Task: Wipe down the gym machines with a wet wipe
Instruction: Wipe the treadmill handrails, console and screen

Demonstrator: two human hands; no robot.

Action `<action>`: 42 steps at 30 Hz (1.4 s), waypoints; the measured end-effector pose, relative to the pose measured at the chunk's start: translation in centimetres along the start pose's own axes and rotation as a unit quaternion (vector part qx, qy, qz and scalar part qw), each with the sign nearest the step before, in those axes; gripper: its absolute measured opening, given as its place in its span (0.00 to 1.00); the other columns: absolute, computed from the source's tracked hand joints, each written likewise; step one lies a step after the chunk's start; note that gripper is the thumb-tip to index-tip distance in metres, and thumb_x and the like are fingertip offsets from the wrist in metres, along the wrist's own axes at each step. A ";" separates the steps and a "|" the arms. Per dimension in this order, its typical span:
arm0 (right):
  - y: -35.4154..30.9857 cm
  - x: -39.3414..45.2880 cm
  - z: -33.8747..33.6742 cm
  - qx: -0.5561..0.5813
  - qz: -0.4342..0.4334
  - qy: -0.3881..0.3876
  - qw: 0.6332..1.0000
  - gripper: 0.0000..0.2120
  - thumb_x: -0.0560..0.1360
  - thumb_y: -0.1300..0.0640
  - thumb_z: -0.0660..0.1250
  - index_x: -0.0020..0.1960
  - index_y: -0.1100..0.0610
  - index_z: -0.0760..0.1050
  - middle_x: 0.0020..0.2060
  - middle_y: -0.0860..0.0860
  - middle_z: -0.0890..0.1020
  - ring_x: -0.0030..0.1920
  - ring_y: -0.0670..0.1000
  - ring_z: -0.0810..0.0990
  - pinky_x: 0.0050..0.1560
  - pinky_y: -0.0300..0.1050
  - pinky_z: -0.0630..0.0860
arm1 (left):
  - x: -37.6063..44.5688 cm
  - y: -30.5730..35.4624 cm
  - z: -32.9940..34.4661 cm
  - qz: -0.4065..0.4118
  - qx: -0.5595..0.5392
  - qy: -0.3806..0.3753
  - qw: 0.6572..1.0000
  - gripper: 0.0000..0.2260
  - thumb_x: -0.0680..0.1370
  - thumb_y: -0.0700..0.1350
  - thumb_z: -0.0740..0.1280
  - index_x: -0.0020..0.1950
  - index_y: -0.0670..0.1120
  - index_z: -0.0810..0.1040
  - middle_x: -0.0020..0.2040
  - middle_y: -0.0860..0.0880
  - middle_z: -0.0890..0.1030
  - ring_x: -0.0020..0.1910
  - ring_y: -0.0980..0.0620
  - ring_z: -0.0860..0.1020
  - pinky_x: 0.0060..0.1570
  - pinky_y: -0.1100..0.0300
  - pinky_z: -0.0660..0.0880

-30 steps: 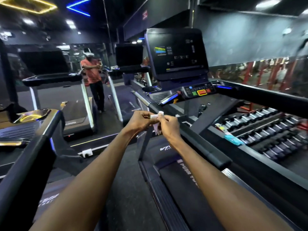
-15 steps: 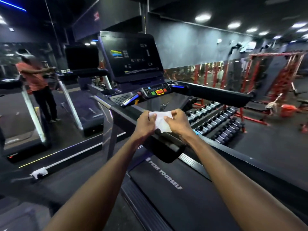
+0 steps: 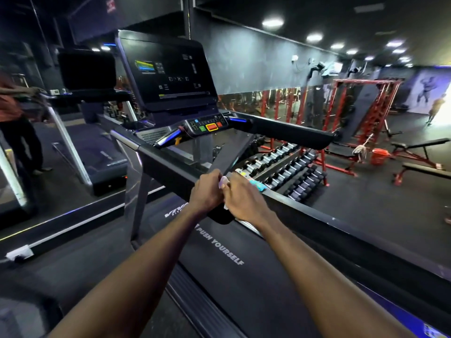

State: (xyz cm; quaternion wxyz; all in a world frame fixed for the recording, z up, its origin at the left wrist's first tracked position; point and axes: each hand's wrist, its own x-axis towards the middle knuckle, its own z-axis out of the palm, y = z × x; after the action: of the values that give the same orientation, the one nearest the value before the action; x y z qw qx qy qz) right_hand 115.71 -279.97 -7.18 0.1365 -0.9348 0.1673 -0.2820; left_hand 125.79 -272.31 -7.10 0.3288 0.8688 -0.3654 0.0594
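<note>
Treadmill point(image 3: 170, 164) handrail, both hands point(image 3: 207, 191) holding wipe point(image 3: 223, 182), dumbbell rack point(image 3: 288, 172) behind

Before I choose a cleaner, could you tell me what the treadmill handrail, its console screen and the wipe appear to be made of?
Treadmill handrail: probably matte black plastic or padded rubber, since it gives only dull reflections. Console screen: a glossy glass or plastic panel; it shines and shows lit graphics. Wipe: thin white cloth-like sheet, crumpled between the left hand and right hand; wetness cannot be judged.
</note>
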 end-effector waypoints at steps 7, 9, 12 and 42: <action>0.8 -2.4 2.9 -0.173 0.017 -0.009 0.985 0.29 0.82 0.41 0.54 0.68 0.65 0.67 0.57 0.61 0.76 0.54 0.61 0.76 0.53 0.56 0.73 | 1.9 -3.7 0.7 0.025 -0.017 0.077 0.997 0.04 0.79 0.40 0.65 0.51 0.42 0.78 0.51 0.41 0.77 0.53 0.42 0.74 0.56 0.51 0.71; 0.2 -1.1 2.8 -0.183 0.022 -0.017 0.983 0.29 0.81 0.40 0.53 0.66 0.64 0.68 0.57 0.61 0.77 0.55 0.61 0.77 0.53 0.57 0.72 | 2.0 -4.3 1.2 0.026 -0.019 0.091 0.995 0.04 0.79 0.39 0.65 0.51 0.42 0.79 0.51 0.41 0.77 0.54 0.41 0.73 0.56 0.52 0.70; -0.9 0.5 3.0 -0.191 0.035 -0.046 0.980 0.28 0.81 0.42 0.54 0.68 0.65 0.67 0.59 0.61 0.77 0.57 0.62 0.78 0.53 0.56 0.72 | 2.3 -4.6 1.4 0.019 -0.036 0.089 0.995 0.05 0.78 0.39 0.64 0.49 0.44 0.79 0.50 0.42 0.78 0.54 0.42 0.73 0.54 0.59 0.66; 2.8 3.4 1.8 0.278 0.346 -0.023 0.896 0.19 0.81 0.45 0.56 0.56 0.60 0.72 0.53 0.58 0.80 0.56 0.57 0.78 0.56 0.50 0.71 | 0.5 -2.9 3.1 0.332 0.113 0.052 0.935 0.18 0.84 0.51 0.48 0.49 0.49 0.77 0.49 0.52 0.81 0.54 0.51 0.76 0.59 0.51 0.65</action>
State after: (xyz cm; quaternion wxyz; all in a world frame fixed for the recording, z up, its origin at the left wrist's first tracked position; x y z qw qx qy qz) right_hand 118.77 -283.51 -7.98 0.4836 -0.7481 0.3915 -0.2309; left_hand 127.74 -273.01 -10.87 0.2086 0.7250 -0.6064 0.2513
